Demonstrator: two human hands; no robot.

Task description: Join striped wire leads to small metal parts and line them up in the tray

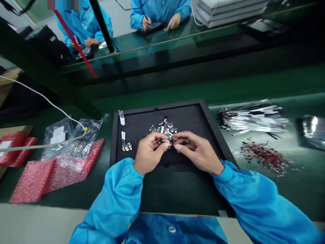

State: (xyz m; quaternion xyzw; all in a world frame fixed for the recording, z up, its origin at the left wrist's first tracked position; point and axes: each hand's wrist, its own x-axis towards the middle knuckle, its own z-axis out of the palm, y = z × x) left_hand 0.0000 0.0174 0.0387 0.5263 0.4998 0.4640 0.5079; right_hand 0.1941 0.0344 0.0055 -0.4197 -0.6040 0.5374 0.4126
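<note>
Over the black tray point(188, 117), my left hand point(151, 150) and my right hand point(200, 152) meet with their fingertips nearly touching. Each is closed in a pinch at a small circuit board point(170, 142), which my fingers partly cover. Just beyond them lies a heap of small circuit boards point(166, 127), loosely piled in the tray. Along the tray's left side, a circuit board point(127, 146) has long black-and-white flex strips point(122, 125) reaching away from it.
To the right lie a stack of silvery flex strips point(256, 118) and a pile of tiny red-wired parts point(266, 157). Red bubble-wrap bags point(35, 179) and clear plastic bags point(83, 135) are at left. A white cable point(43, 96) hangs there. Co-workers in blue sleeves point(138, 17) sit opposite.
</note>
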